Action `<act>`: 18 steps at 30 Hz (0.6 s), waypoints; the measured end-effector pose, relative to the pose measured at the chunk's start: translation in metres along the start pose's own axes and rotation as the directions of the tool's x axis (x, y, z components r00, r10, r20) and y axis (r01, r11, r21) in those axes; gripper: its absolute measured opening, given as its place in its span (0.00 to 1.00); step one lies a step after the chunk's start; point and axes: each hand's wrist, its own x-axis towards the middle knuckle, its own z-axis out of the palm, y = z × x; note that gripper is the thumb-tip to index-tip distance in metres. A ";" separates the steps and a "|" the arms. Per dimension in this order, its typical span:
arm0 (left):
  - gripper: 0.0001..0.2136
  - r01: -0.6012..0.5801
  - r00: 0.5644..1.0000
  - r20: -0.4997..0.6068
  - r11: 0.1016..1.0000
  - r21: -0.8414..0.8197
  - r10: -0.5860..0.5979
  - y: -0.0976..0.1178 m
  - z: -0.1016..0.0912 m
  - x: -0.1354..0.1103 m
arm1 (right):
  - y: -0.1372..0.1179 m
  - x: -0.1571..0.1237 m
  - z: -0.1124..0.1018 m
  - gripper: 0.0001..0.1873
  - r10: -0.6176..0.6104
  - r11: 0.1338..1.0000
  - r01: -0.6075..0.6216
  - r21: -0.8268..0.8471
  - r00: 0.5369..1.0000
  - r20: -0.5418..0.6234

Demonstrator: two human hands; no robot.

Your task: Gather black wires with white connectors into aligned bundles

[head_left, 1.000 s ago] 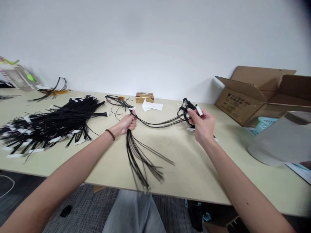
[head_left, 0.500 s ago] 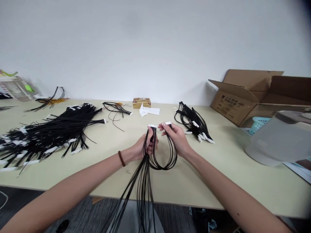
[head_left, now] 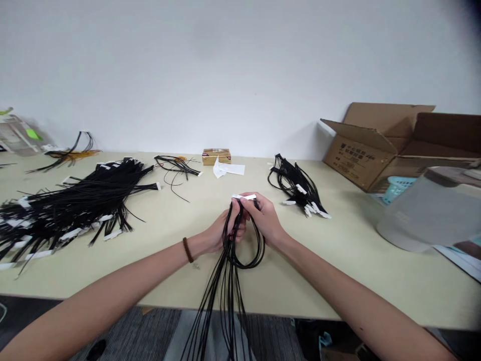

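Black wire harnesses (head_left: pixel 246 264) with white connectors (head_left: pixel 244 197) are held up over the table's middle. My left hand (head_left: pixel 225 228) is closed round the wires just below the connectors, thumb on top. My right hand (head_left: pixel 263 216) pinches a white connector close beside the left hand's one, and the two hands touch or nearly so. From the connectors the wires bend down in a loop, while loose lengths hang past the table's front edge. How the two connectors meet is too small to make out.
A big pile of black harnesses (head_left: pixel 90 200) covers the table's left side. A smaller looped bundle (head_left: pixel 296 185) lies right of centre. Behind stand a small gold box (head_left: pixel 216 156) and white paper (head_left: pixel 232 169). At right are an open cardboard box (head_left: pixel 361 155) and a grey translucent container (head_left: pixel 424 215).
My right hand has moved left, bringing its connector up against the one in my left hand. The wire loop between them has narrowed. The view has shifted slightly.
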 end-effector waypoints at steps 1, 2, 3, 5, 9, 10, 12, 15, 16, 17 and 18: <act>0.24 -0.046 0.999 -0.019 0.998 0.035 0.047 0.001 0.001 -0.001 | -0.001 0.001 0.000 0.16 0.022 0.999 -0.021 0.042 1.000 -0.022; 0.23 -0.100 0.993 -0.046 0.991 0.086 0.105 0.002 0.002 -0.001 | -0.001 0.002 -0.001 0.16 0.052 0.994 -0.047 0.099 0.997 -0.050; 0.22 -0.155 0.982 -0.080 0.976 0.151 0.168 0.003 0.003 -0.002 | -0.002 0.003 -0.003 0.16 0.088 0.983 -0.074 0.167 0.993 -0.081; 0.18 -0.242 0.941 -0.160 0.925 0.293 0.297 0.007 0.002 -0.003 | -0.003 0.006 -0.007 0.16 0.162 0.946 -0.120 0.302 0.980 -0.118; 0.16 -0.341 0.839 -0.223 0.799 0.495 0.496 0.016 -0.001 -0.007 | 0.000 0.012 -0.014 0.17 0.264 0.886 -0.205 0.415 0.960 -0.090; 0.17 -0.359 0.831 -0.202 0.779 0.514 0.517 0.017 -0.001 -0.008 | 0.002 0.013 -0.015 0.17 0.274 0.883 -0.218 0.417 0.958 -0.080; 0.18 -0.397 0.849 -0.131 0.782 0.480 0.512 0.019 0.001 -0.010 | 0.006 0.013 -0.015 0.17 0.286 0.885 -0.234 0.402 0.956 -0.072; 0.23 -0.455 0.883 0.024 0.844 0.283 0.468 0.019 0.004 -0.009 | 0.010 0.011 -0.012 0.18 0.273 0.912 -0.232 0.337 0.959 -0.077; 0.25 -0.472 0.880 0.065 0.853 0.225 0.470 0.020 0.003 -0.008 | 0.010 0.011 -0.011 0.18 0.265 0.920 -0.228 0.318 0.961 -0.080; 0.26 -0.490 0.872 0.087 0.851 0.190 0.482 0.020 0.002 -0.006 | 0.010 0.010 -0.011 0.18 0.259 0.926 -0.223 0.304 0.962 -0.085; 0.28 -0.511 0.859 0.087 0.838 0.192 0.504 0.021 -0.001 -0.003 | 0.010 0.009 -0.010 0.18 0.258 0.929 -0.222 0.295 0.962 -0.090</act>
